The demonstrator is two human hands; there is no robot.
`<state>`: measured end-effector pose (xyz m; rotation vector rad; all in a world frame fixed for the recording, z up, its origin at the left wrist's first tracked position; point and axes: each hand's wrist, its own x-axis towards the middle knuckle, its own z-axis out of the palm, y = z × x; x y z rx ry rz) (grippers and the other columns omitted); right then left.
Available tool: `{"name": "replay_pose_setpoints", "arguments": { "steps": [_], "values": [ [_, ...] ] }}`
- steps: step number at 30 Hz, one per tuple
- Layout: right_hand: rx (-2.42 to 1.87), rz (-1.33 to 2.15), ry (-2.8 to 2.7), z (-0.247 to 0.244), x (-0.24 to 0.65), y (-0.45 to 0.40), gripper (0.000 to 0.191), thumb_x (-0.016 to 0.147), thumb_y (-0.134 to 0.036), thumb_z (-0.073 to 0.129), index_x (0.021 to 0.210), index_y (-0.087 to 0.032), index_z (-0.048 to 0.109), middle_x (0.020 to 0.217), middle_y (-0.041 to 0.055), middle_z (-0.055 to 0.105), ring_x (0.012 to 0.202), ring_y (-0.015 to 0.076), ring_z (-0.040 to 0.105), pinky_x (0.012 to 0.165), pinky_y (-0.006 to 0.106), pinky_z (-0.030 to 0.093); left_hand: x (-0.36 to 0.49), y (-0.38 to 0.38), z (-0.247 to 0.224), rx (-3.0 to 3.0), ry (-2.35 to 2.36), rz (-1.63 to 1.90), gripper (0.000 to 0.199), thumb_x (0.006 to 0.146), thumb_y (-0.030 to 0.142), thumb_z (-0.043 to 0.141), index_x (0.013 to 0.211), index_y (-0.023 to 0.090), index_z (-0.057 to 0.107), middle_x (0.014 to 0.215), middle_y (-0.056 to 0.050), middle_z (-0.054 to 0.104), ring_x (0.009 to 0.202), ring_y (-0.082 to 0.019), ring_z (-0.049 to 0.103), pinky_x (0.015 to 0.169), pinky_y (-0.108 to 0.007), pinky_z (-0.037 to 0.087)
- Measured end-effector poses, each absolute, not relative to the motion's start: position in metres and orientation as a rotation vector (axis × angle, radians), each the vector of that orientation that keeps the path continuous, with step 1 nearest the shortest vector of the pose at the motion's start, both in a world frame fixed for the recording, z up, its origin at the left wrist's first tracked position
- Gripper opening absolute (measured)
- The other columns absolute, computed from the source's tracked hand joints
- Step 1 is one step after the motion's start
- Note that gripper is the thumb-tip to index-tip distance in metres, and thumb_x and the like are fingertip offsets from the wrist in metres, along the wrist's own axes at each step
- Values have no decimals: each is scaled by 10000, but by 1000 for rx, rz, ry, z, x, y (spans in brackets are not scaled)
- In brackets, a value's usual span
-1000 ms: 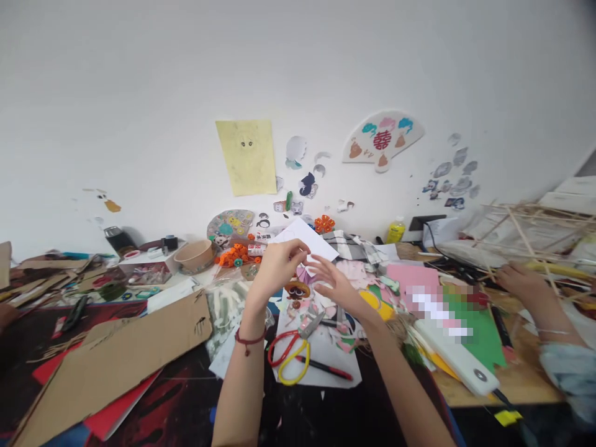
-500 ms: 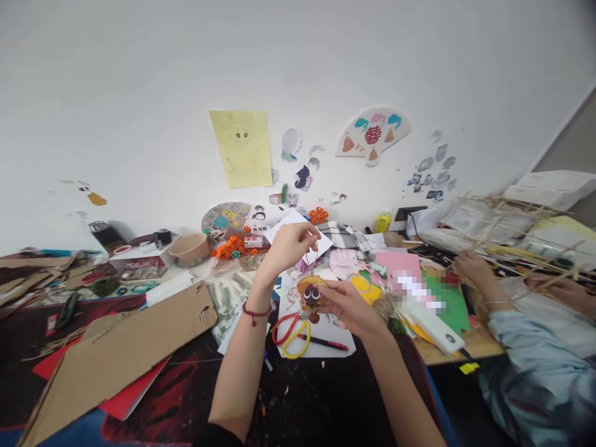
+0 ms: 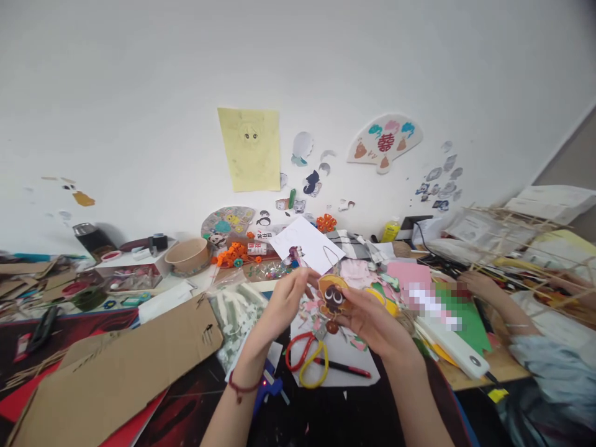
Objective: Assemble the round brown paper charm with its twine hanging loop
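A small cartoon-character charm (image 3: 334,298) with big white eyes and a yellow hat is in front of me, a brown round piece dangling below it. My right hand (image 3: 379,323) is closed on its right edge, thumb and fingers on either side. At its upper left edge, the curled fingers of my left hand (image 3: 287,301) pinch it; the exact contact is partly hidden. A thin cord loop (image 3: 331,253) sticks up above the charm. Below the hands, scissors (image 3: 307,357) with red and yellow handles and a black-and-red pen (image 3: 347,368) rest on white paper (image 3: 358,380).
A blue glue gun (image 3: 269,388) with a red light lies by my left forearm. Cardboard (image 3: 125,372) covers the left side. A white power strip (image 3: 459,347) is at right, near a co-worker's hand (image 3: 484,288) and bamboo-strip frame. Orange flowers (image 3: 230,254) stand behind.
My left hand has come down from the cord loop above the charm to the charm's upper left edge. The view has shifted slightly, and the glue gun now shows.
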<state>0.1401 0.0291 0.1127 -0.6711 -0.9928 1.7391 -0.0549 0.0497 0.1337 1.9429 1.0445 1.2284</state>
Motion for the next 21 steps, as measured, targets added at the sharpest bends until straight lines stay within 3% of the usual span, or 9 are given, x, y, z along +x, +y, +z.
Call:
{"name": "replay_pose_setpoints", "arguments": {
  "steps": [2,4,8,12,16,21],
  "values": [
    [-661,1732,-958,114,133,29,256,898,-380,688,1059,-202,775,1087,91,777,984,244,736,953,422,571,-62,36,123,1891,933,1177,508,1030,533,280,1023,171,636,932,-96,722,721,-172,661,677,-287,527],
    [-639,1715,-907,115,125,29,248,926,-364,652,1071,-204,774,1094,77,779,1027,234,729,986,391,556,-67,24,117,1739,756,1134,454,976,573,447,1084,164,611,908,-92,711,739,-173,651,704,-291,526],
    [-583,1676,-856,120,110,25,248,936,-332,641,1088,-184,771,1149,74,767,1150,246,686,1075,390,500,-69,11,115,1570,748,1185,357,874,465,690,1038,157,614,900,-66,687,794,-156,631,758,-272,509],
    [-587,1660,-811,129,103,18,260,950,-319,621,1126,-183,756,1177,86,755,1175,263,672,1075,428,502,-66,4,119,1446,794,1239,249,878,373,701,958,147,634,852,-49,672,769,-131,609,716,-238,506],
    [-582,1640,-818,135,107,9,264,962,-312,597,1130,-182,754,1198,98,745,1193,269,661,1079,440,498,-61,-4,121,1315,736,1243,237,879,360,702,960,144,646,812,-34,668,654,-94,598,605,-197,503],
    [-598,1609,-813,135,125,-1,261,956,-318,597,1111,-185,759,1208,99,740,1199,280,652,1062,451,507,-45,-16,124,1290,728,1273,225,878,351,707,920,139,648,760,-23,677,582,-73,608,585,-181,514]
  ]
}}
